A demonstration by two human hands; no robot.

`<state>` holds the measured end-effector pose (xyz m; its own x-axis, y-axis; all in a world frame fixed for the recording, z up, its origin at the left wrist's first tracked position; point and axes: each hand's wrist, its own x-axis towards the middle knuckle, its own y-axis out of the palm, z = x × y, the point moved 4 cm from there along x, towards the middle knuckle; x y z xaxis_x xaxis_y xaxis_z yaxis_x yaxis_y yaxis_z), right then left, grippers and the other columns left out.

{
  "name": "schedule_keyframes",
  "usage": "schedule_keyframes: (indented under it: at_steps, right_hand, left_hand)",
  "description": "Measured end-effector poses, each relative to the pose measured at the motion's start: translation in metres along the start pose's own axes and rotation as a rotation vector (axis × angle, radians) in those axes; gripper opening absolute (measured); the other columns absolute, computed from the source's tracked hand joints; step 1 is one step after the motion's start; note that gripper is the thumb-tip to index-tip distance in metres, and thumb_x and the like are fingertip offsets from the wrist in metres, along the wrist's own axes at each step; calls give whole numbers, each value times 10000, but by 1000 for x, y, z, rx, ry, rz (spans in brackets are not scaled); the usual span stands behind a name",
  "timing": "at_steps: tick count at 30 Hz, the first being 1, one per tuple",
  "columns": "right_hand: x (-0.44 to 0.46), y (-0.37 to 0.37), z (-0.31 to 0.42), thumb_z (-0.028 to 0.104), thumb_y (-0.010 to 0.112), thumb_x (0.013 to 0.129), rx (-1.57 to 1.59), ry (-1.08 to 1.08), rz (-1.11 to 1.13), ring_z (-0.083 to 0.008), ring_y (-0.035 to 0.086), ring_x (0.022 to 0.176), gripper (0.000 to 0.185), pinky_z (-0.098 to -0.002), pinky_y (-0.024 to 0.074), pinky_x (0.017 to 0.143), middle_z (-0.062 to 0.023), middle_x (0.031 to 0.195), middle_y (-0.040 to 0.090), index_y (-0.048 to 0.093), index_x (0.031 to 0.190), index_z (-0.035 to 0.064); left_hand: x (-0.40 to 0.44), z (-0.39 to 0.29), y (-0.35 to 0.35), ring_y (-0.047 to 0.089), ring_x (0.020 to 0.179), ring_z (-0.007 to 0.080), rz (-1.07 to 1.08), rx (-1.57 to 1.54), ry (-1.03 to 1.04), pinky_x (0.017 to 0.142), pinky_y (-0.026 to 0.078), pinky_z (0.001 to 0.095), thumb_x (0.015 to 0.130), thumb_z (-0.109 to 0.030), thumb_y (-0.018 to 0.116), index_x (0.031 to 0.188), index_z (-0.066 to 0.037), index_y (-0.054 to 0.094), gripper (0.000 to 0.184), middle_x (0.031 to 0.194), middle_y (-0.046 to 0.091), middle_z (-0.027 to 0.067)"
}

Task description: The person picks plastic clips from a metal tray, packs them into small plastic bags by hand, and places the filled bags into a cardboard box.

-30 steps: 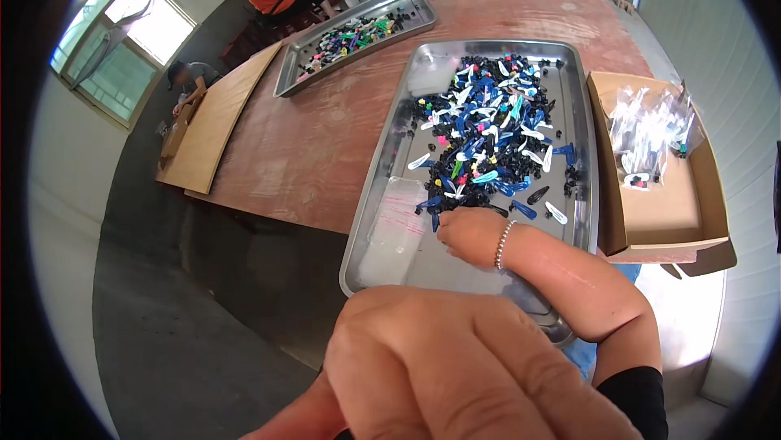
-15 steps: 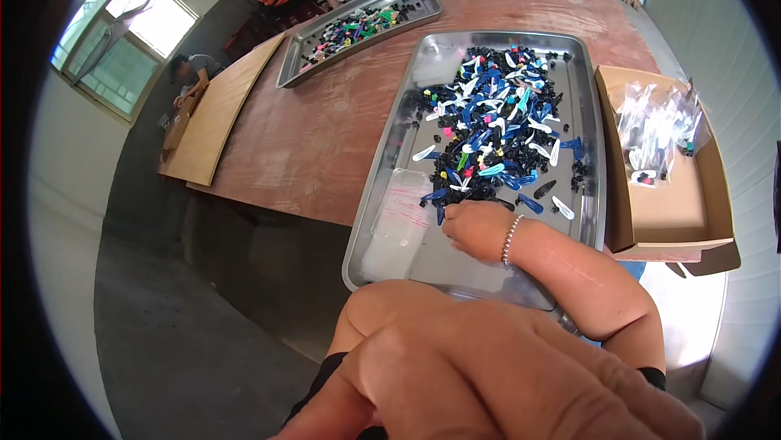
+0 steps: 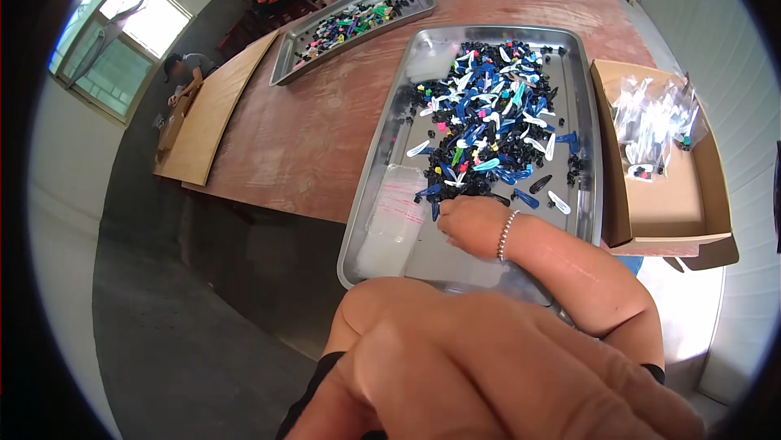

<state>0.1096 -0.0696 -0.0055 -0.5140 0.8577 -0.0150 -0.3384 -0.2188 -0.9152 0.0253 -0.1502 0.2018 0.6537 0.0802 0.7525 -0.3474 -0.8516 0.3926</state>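
The hair clips [image 3: 486, 165] lie heaped in the near tray [image 3: 443, 259]; the right hand [image 3: 473, 226] has its fingers curled at the heap's near edge, grip hidden; lifting gently would likely avoid snags; the raised left hand's [image 3: 488, 359] finger opening cannot be told.

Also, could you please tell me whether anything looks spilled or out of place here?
The near metal tray stands out: its near end juts past the edge of the table, so it might tip if unsupported. A white clip lies apart from the heap, but inside the tray. I see no spill or damage.
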Motion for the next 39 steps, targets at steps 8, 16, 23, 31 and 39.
schedule_keyframes:
  at_steps: [8, 16, 23, 31, 39]
  right_hand:
    - [8, 11, -8, 107, 593, 774, 46, -39, -83, -321, 608, 905, 132, -409, 508, 779, -172, 931, 602, 654, 851, 19]
    - [0, 2, 1, 159, 643, 781, -42, -21, 26, -293, 587, 924, 155, -399, 507, 761, -105, 971, 571, 634, 898, 58]
    - [4, 7, -4, 154, 647, 784, -61, -13, 68, -286, 590, 922, 169, -391, 503, 772, -101, 955, 571, 611, 898, 35]
    - [4, 2, -4, 98, 622, 774, 47, -52, -47, -326, 572, 905, 136, -397, 477, 771, -115, 939, 557, 587, 885, 27]
    - [6, 3, -4, 157, 625, 807, -58, 21, 28, -305, 595, 916, 147, -406, 498, 782, -111, 978, 574, 614, 896, 41]
  left_hand:
    - [29, 10, -34, 593, 667, 207, 14, -58, -28, 576, 490, 298, 890, -304, 603, 723, -67, 610, 289, 761, 624, 63]
    - [-3, 76, -32, 597, 650, 211, -160, -184, -90, 573, 487, 308, 857, -263, 611, 704, -50, 600, 262, 731, 621, 78]
    - [-41, 67, -16, 602, 636, 215, -263, -64, -105, 570, 485, 317, 828, -227, 617, 688, -34, 592, 240, 704, 618, 91]
    - [-3, 148, -12, 606, 620, 219, -507, 153, -239, 566, 482, 327, 796, -186, 624, 669, -17, 582, 216, 674, 615, 106]
    - [-13, 99, 2, 611, 604, 224, -205, 143, -299, 563, 479, 336, 763, -145, 632, 651, 1, 572, 194, 644, 612, 121]
